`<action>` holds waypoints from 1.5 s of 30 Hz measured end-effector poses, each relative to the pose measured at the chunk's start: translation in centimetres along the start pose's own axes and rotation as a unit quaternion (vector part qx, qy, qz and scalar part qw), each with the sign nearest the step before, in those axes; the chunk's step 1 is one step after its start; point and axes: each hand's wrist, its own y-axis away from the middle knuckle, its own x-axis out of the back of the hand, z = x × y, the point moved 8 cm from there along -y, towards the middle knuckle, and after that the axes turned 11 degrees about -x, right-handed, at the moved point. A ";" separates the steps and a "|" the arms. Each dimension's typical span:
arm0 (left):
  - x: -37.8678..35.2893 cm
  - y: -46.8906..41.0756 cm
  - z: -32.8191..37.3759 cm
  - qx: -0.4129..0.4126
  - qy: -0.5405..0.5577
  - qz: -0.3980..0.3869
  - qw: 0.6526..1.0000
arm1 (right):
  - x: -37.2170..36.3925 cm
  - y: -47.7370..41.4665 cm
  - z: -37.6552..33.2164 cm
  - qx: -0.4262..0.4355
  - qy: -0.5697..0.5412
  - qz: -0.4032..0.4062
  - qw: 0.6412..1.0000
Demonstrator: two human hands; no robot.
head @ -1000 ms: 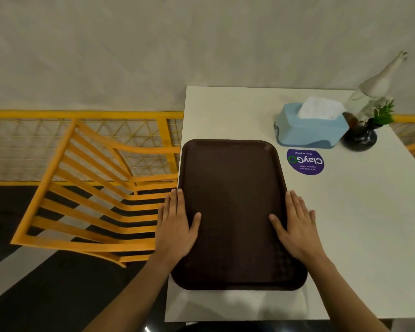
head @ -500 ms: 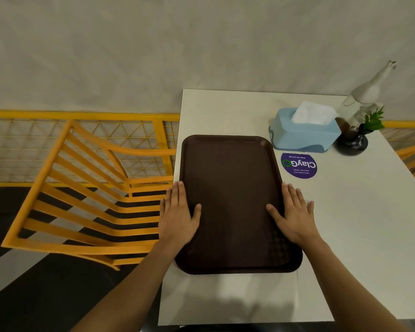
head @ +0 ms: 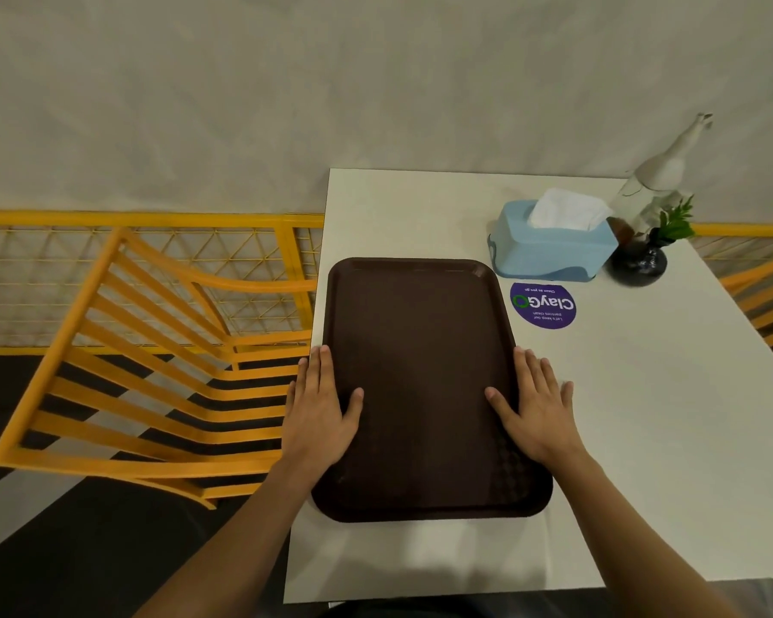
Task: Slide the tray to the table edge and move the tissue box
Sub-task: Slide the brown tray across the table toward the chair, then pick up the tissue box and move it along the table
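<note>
A dark brown rectangular tray (head: 420,350) lies flat on the white table (head: 643,439), its left rim along the table's left edge. My left hand (head: 320,412) rests flat on the tray's left rim, thumb on the tray floor, fingers spread over the edge. My right hand (head: 534,408) lies flat on the right rim, thumb inside the tray. A light blue tissue box (head: 550,247) with white tissue sticking up stands just beyond the tray's far right corner.
A round purple sticker (head: 543,305) is on the table right of the tray. A dark round vase with a green sprig (head: 641,260) and a white bottle-shaped ornament (head: 661,171) stand behind the box. A yellow slatted chair (head: 152,372) and yellow railing (head: 130,218) are left of the table.
The tray has slid away from the near table edge toward the far side, with both hands staying pressed on its rims. Its far right corner now sits closer to the tissue box.
</note>
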 end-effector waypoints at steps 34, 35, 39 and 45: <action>1.1 -9.0 16.6 -0.079 0.173 0.031 0.981 | 16.2 -9.1 7.7 -0.033 -0.260 0.148 0.954; 0.7 -10.0 18.1 -0.080 0.181 0.037 0.980 | 16.7 -10.5 8.3 -0.031 -0.265 0.148 0.952; -0.9 -14.0 23.4 -0.077 0.223 0.068 0.969 | 17.2 -15.6 9.6 -0.032 -0.296 0.124 0.947; -4.0 -19.7 26.8 -0.021 0.273 0.086 0.958 | 15.2 -20.9 10.2 -0.011 -0.338 0.055 0.939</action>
